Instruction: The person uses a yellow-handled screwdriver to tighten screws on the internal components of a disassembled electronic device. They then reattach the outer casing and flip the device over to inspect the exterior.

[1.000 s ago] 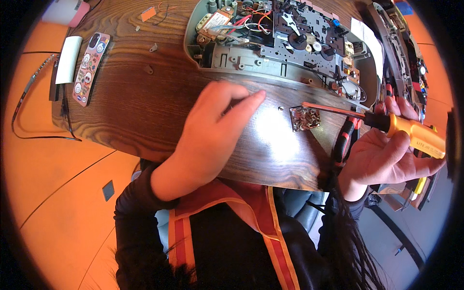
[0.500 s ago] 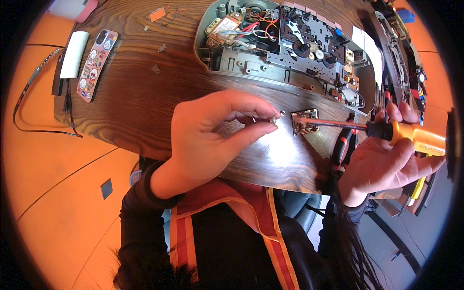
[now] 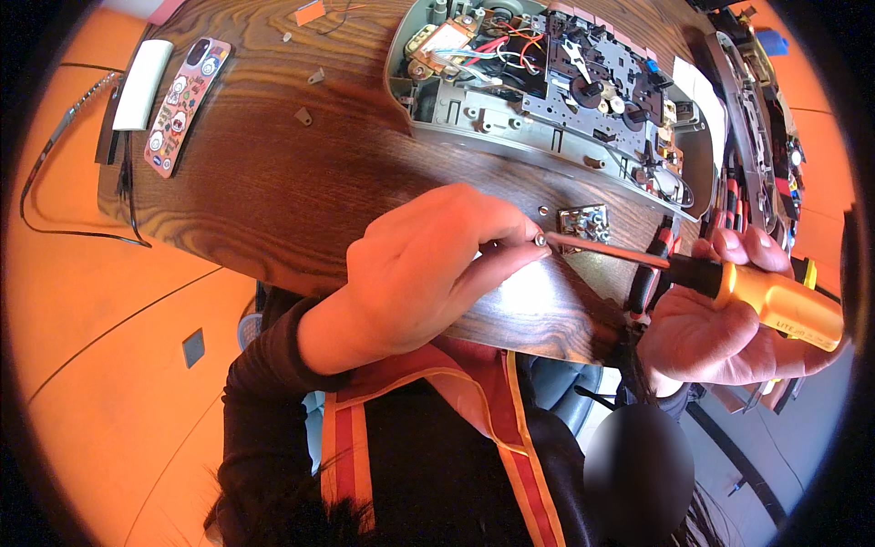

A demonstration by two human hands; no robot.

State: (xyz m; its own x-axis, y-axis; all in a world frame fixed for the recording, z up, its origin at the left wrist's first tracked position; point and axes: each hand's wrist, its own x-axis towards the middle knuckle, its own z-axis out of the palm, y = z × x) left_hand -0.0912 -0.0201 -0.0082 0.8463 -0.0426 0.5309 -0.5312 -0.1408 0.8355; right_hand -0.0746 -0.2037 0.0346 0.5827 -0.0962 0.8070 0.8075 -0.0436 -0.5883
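Observation:
My left hand (image 3: 437,273) is closed in a pinch, its thumb and forefinger around a small round metal piece (image 3: 540,241), perhaps a screw. My right hand (image 3: 720,319) grips a screwdriver (image 3: 779,305) with a yellow-orange handle and black collar. Its long shaft points left, and the tip is at the metal piece; whether they touch I cannot tell. Just beyond my fingertips a tiny metal part (image 3: 543,211) lies on the table. Beside it sits a small square piece (image 3: 583,223) covered in shiny metal bits, partly behind the shaft.
An opened device (image 3: 556,137) with exposed mechanism and wires stands at the back. Red-and-black-handled pliers (image 3: 649,273) lie near my right hand. At left are a phone in a patterned case (image 3: 187,109) and a white block (image 3: 143,87). Small tabs (image 3: 303,116) lie on the wooden table (image 3: 264,182).
My left hand has shifted right with the pinched piece. The screwdriver has swung lower and left, bringing its tip from over the square piece to my left fingertips. The view has shifted slightly.

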